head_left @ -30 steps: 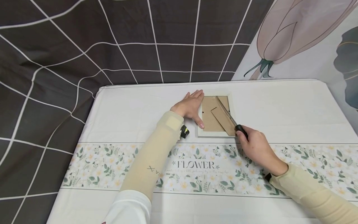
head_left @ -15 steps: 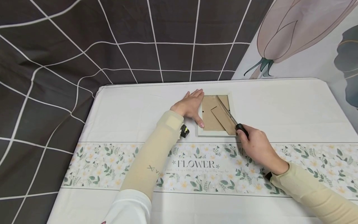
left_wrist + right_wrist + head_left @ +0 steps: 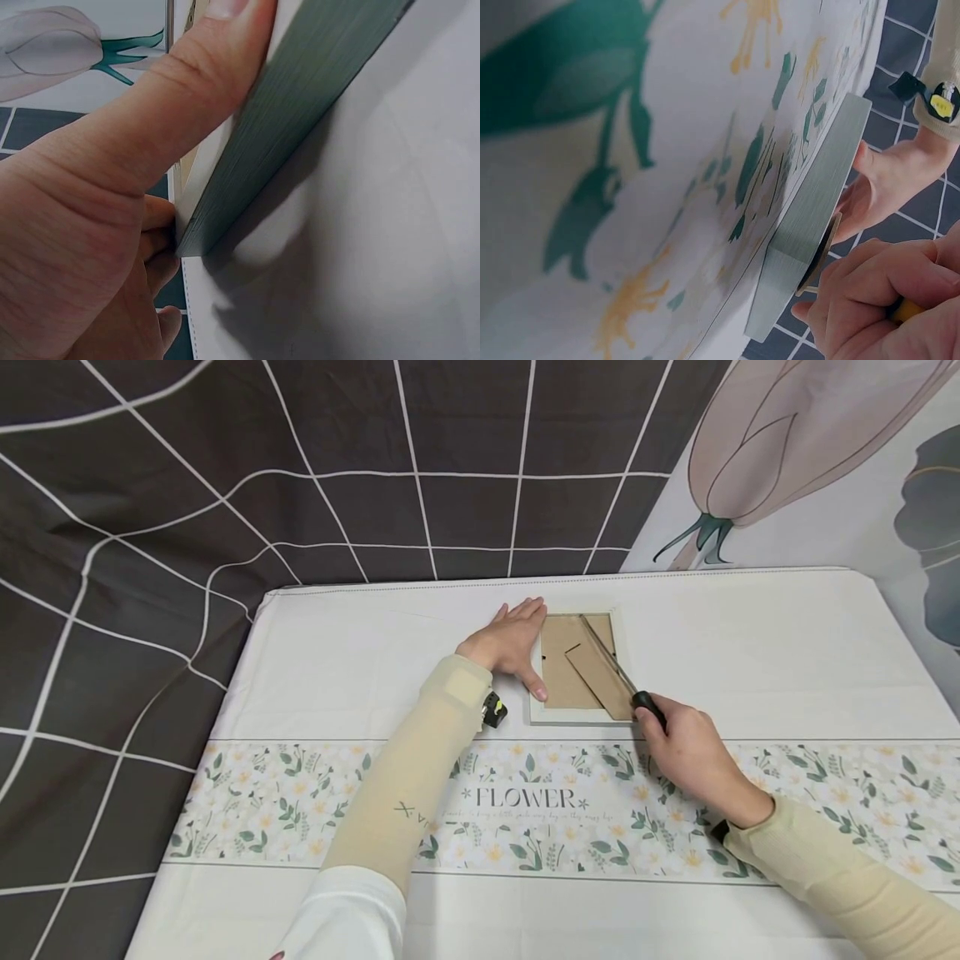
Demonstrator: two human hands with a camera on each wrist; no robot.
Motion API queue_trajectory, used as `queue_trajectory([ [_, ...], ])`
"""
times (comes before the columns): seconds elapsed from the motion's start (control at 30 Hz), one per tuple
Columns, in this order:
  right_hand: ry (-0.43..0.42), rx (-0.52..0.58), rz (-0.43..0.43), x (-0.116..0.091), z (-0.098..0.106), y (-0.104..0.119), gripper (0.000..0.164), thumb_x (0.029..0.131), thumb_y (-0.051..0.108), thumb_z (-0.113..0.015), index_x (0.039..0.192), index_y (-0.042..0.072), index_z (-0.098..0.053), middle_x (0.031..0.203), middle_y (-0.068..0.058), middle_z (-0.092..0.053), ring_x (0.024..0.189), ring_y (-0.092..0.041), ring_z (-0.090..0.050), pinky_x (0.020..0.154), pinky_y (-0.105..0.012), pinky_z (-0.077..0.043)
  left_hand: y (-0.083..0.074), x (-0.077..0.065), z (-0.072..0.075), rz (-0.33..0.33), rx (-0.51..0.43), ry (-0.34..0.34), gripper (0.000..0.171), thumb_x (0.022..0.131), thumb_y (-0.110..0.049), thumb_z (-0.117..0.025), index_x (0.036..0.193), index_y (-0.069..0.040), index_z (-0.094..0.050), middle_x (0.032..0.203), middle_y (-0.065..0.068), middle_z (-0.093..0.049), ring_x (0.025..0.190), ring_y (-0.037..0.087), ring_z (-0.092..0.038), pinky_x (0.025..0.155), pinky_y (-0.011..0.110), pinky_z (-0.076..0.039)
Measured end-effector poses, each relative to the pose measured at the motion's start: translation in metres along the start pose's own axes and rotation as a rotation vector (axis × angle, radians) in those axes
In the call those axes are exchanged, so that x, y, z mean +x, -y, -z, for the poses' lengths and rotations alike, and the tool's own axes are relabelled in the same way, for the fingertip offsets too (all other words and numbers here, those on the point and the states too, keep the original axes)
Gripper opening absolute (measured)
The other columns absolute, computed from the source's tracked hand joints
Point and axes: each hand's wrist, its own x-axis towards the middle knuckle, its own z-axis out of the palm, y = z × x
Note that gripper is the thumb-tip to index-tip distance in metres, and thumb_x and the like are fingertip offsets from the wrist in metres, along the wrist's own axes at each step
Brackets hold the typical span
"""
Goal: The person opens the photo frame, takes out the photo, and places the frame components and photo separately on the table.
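A white picture frame [image 3: 573,717] lies face down, its brown backing board [image 3: 558,681] upward. A slanted easel leg [image 3: 596,681] is attached to the backing. My left hand [image 3: 510,647] rests along the frame's left side with fingers spread toward the top corner; in the left wrist view the thumb [image 3: 195,75] presses on the rim. My right hand [image 3: 693,756] grips a screwdriver by its black handle [image 3: 649,710]. Its long metal shaft reaches across the backing, the tip at the inner top edge. In the right wrist view, curled fingers [image 3: 877,285] hide most of the handle.
A white tablecloth [image 3: 750,652] with a floral band and the word FLOWER covers the table. Behind it hang a dark gridded cloth [image 3: 472,510] and a panel with a large pink flower [image 3: 757,452]. Small black devices are strapped at both wrists.
Both hands, the screwdriver and the picture frame hold the same positions. Only a very slight shift of the whole head view shows.
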Motion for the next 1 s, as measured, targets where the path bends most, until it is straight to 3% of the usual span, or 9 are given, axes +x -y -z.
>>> queue_trajectory([
  [0.3,-0.028,0.006,0.024,0.0026,-0.0015,-0.0017,0.038,0.102,0.021,-0.039,0.115,-0.008,-0.059,0.055,-0.002,-0.044,0.046,-0.015,-0.037,0.044,-0.028,-0.034,0.0015,0.0018,-0.0003,0.001,0.002,-0.001,0.149,0.044,-0.073,-0.075,0.150,0.002,-0.003,0.158,0.012,0.004,0.142,0.021,0.007,0.114,0.043,0.002],
  [0.6,-0.004,0.003,0.006,0.0008,-0.0022,0.0007,0.041,0.102,0.019,-0.040,0.122,-0.013,-0.053,0.058,-0.005,-0.049,0.048,-0.016,-0.042,0.045,-0.030,-0.039,0.0014,0.0009,0.0000,-0.001,0.001,0.000,0.148,0.045,-0.072,-0.076,0.150,0.001,-0.002,0.158,0.012,0.005,0.142,0.021,0.008,0.114,0.043,0.002],
  [1.0,-0.012,0.013,0.011,0.0005,-0.0035,0.0018,0.039,0.102,0.021,-0.039,0.119,-0.011,-0.056,0.056,-0.003,-0.046,0.045,-0.014,-0.039,0.042,-0.028,-0.036,0.0018,0.0004,-0.0012,-0.004,-0.014,0.003,0.147,0.046,-0.070,-0.077,0.150,0.001,-0.002,0.158,0.012,0.005,0.142,0.021,0.007,0.114,0.043,0.003],
])
